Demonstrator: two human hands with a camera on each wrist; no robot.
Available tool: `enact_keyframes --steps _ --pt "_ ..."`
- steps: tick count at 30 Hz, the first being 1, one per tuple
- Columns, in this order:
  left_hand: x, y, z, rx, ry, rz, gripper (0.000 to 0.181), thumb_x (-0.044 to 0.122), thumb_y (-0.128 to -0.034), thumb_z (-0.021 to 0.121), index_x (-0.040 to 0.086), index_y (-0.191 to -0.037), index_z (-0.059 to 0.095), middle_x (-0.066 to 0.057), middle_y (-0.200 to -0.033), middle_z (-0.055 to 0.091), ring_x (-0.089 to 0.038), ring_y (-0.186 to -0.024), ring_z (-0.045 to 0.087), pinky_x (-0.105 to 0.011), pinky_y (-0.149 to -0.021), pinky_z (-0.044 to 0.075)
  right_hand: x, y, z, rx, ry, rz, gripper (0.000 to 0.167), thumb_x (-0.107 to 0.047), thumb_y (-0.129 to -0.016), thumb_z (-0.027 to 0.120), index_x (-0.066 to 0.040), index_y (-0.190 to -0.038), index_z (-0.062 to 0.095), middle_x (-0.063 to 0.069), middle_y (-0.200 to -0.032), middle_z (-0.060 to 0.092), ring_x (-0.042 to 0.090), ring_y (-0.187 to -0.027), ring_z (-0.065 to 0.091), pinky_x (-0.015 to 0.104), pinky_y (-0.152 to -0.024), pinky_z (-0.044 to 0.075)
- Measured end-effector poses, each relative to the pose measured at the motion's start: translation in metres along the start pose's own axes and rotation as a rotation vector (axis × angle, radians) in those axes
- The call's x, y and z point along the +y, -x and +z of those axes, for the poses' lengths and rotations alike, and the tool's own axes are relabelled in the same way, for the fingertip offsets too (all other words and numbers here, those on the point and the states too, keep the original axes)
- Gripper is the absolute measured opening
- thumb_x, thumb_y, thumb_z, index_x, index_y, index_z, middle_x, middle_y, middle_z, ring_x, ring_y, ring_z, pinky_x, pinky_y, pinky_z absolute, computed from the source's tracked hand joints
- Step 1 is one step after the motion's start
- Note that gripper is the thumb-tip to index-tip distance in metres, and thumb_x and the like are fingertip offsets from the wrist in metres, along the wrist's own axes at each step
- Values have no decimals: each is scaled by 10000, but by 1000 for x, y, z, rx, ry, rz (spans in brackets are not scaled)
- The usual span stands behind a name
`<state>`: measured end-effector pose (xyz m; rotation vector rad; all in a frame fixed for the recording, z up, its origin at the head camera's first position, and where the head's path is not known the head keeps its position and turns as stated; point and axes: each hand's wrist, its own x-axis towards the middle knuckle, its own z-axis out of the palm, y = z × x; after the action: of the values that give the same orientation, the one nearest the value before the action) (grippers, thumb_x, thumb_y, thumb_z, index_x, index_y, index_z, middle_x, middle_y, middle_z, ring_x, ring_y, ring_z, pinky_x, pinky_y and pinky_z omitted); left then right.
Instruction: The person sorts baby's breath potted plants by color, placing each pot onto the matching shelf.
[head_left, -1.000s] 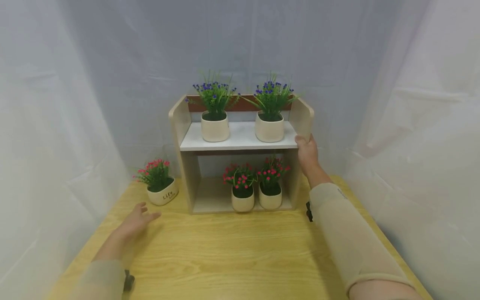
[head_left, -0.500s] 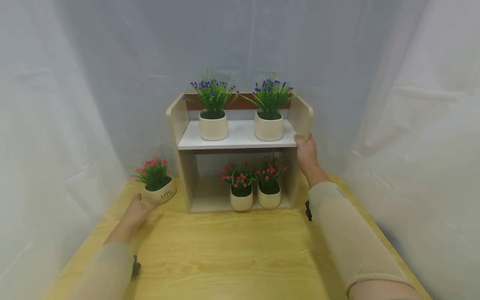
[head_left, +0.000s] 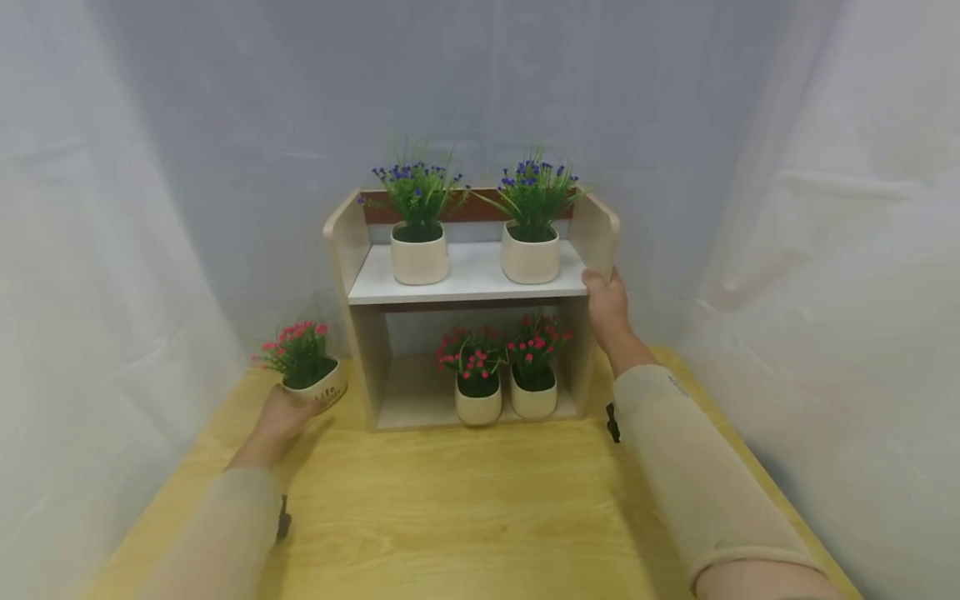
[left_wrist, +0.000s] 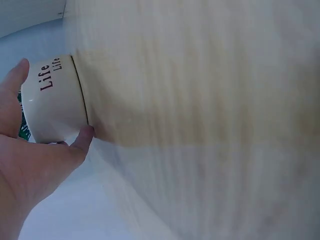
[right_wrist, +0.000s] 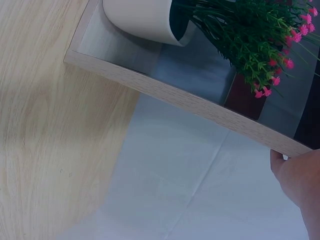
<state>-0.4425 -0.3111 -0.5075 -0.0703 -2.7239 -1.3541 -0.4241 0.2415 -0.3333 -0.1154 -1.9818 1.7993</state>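
Note:
At the left of the table stands a cream flowerpot (head_left: 330,389) with pink flowers (head_left: 294,342) and the printed word "Life". My left hand (head_left: 283,414) grips this pot; in the left wrist view the thumb lies on one side of the pot (left_wrist: 55,107) and a finger on the other. My right hand (head_left: 609,308) holds the right side panel of a two-tier wooden shelf (head_left: 468,293), just under the upper board. Its far fingers are hidden behind the panel.
Two pots with purple flowers (head_left: 419,260) (head_left: 531,258) stand on the upper board. Below, two pots with pink flowers (head_left: 478,407) (head_left: 534,400) sit toward the right. Pale sheeting (head_left: 817,250) hangs around the wooden table (head_left: 450,517).
My left hand has moved forward to the pink-flowered pot on the left and taken hold of it. The right hand keeps its grip on the shelf panel.

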Motion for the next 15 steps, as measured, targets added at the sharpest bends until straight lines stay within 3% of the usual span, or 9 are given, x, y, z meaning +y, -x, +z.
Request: enact_keyframes --steps 3,7,8,11,15 --pt "3 -6 2 16 -17 -48 908 273 -963 782 -248 -1534 304 -489 -1468 497 -595 -1329 558 -679 -1226 432 1 0 0 1 -8 -3 613 -279 -1103 515 -41 -1650 373 177 -1689 459 311 -1604 379 433 -1394 224" --pt "7 -8 0 -2 -110 -192 1187 407 -992 728 -244 -1597 -58 -575 -1583 211 -702 -1481 296 -741 -1281 296 0 1 0 6 -24 -5 607 -269 -1104 514 -47 -1651 377 177 -1685 463 306 -1595 386 427 -1390 234" --pt "8 -9 -1 1 -133 -211 1205 427 -991 723 -231 -1605 -80 -582 -1592 176 -709 -1496 261 -744 -1282 288 0 1 0 6 -28 -2 606 -264 -1104 513 -48 -1653 375 176 -1687 462 302 -1594 387 424 -1390 236" --pt "8 -9 -1 13 -157 -240 1180 459 -994 719 -188 -1637 -30 -581 -1593 167 -707 -1498 244 -746 -1270 313 1 2 0 9 -21 4 598 -260 -1105 514 -40 -1646 382 182 -1678 471 308 -1584 398 431 -1387 245" --pt "6 -12 1 59 -163 -223 1149 474 -963 772 -176 -1642 111 -553 -1584 242 -673 -1487 285 -711 -1275 338 1 1 1 12 -4 -5 592 -275 -1105 515 -26 -1628 397 190 -1662 484 322 -1572 410 449 -1385 250"
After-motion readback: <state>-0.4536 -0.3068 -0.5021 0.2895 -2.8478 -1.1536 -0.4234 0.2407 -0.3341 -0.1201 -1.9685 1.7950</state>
